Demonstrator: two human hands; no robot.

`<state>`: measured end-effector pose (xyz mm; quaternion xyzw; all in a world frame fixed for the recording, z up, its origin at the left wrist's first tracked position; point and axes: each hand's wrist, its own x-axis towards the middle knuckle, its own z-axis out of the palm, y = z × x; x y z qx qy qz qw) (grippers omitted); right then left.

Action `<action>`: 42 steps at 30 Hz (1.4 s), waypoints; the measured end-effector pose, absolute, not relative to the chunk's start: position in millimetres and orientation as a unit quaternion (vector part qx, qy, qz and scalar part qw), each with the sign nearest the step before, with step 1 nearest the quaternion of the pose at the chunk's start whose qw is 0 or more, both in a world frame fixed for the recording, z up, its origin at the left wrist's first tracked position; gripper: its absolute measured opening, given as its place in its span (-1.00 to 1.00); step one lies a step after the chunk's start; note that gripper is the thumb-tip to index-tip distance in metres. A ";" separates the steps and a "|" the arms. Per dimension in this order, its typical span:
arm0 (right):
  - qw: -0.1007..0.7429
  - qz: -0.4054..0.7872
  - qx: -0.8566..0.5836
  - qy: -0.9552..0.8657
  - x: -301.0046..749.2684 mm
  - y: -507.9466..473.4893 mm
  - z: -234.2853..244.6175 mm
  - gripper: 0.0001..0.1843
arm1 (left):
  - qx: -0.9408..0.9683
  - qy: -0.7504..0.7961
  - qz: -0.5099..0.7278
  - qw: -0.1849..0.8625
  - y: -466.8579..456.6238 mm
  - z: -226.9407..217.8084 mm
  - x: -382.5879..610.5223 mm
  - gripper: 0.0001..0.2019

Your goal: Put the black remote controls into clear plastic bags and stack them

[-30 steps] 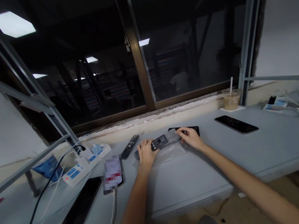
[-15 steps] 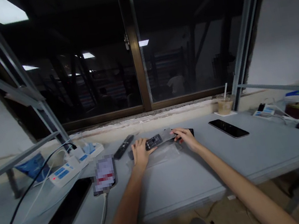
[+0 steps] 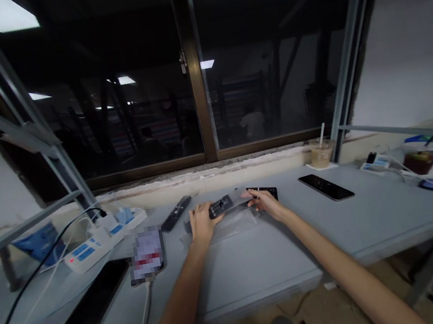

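Observation:
My left hand [image 3: 201, 223] grips the near end of a black remote control [image 3: 220, 206], which sits partly inside a clear plastic bag [image 3: 236, 202]. My right hand [image 3: 265, 203] pinches the bag's right end, fingers closed on the plastic. More clear plastic [image 3: 231, 226] lies flat on the grey table [image 3: 259, 265] under both hands. A second black remote [image 3: 176, 213] lies just left of my left hand, and a flat black device [image 3: 265, 191] lies behind my right hand.
Black phones lie at left [image 3: 89, 310] and right [image 3: 326, 187]. A phone with a blurred screen [image 3: 145, 254] is plugged into a white cable. A white power strip [image 3: 102, 237] sits at far left, an iced drink cup [image 3: 320, 153] near the window, and clutter at far right.
The view has shifted slightly, so everything sits a little further left. Both hands keep their hold on the remote and bag, which are lifted a touch higher.

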<state>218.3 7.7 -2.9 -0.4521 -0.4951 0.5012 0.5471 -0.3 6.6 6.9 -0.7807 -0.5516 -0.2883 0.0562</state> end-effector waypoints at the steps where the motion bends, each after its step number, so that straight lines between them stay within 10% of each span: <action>1: 0.541 0.505 -0.452 -0.498 218.1 7.1 -1.3 -0.66 | -0.782 -0.551 -0.286 0.050 7.0 7.0 -0.1 -0.72; 42: 0.455 0.475 -0.421 -0.624 213.5 -7.7 9.9 -0.66 | -0.819 -0.500 -0.267 0.087 -3.1 19.9 7.3 -0.59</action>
